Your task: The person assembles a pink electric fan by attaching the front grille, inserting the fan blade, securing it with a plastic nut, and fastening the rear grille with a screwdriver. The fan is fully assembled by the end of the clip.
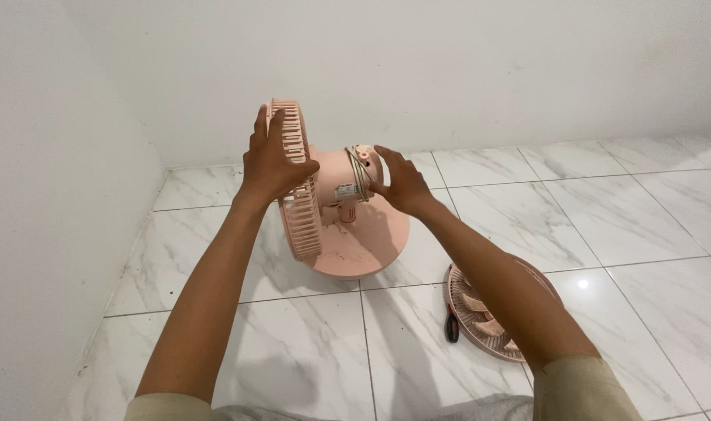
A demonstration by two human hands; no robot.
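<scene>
Pink desk fan point(336, 214) stands on the white marble-tile floor point(620, 210), upper middle of the frame, close to the wall corner point(156, 156). Round base flat on the tiles; head turned side-on to the camera.

Left hand point(273, 160) — fingers spread, wrapped over the upper rim of the rear grille point(299, 187), gripping it. Right hand point(402, 183) — open, palm and fingertips pressed against the back of the motor housing point(343, 178), where a coiled pale cord point(361, 168) sits; not closed around anything.

Lower right of the frame: a second grille with fan blades point(480, 312) lies flat on the floor, partly hidden by the right forearm. Just to its left, a small dark-handled tool point(451, 323).

Handling judgement: thin moulded plastic, light, stiff but brittle at the slats. The rim and the housing look like the safest holds, not the ribs. Glossy tiles — the base may slide.
</scene>
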